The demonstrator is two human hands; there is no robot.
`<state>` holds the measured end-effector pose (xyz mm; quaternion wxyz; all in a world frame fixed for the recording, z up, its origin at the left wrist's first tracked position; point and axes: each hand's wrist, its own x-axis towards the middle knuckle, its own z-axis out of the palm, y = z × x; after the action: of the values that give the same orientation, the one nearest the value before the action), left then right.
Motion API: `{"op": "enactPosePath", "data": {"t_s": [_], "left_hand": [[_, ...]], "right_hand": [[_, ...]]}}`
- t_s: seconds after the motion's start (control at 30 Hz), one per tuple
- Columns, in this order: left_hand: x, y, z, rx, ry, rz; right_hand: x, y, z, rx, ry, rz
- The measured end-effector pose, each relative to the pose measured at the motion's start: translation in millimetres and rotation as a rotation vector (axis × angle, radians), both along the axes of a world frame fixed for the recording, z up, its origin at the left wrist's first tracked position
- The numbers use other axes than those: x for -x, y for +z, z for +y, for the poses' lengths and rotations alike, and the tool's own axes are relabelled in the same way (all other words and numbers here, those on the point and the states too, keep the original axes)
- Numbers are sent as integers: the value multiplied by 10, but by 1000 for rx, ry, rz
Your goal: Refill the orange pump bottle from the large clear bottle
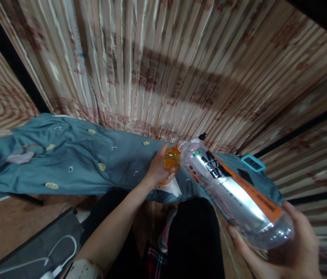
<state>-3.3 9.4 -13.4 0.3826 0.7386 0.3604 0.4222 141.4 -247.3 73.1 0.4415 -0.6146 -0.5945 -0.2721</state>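
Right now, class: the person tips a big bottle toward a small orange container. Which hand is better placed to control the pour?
The right hand: it grips the base of the large bottle, whose tilted mouth meets the orange container. The left hand is wrapped around that container, only steadying it.

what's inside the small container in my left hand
An orange liquid shows through the small clear container. The left hand covers its lower part, so its fill level is hidden.
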Motion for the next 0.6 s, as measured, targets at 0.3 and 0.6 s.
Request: {"op": "enactPosePath", "data": {"t_s": [0.3,0.6], "left_hand": [[-5,-22,16,-16,-5,-9],[2,-20,8,-3,-8,-18]], "right_hand": [[-73,-35,-12,2,-30,-36],[-58,-26,-22,22,12,25]]}}
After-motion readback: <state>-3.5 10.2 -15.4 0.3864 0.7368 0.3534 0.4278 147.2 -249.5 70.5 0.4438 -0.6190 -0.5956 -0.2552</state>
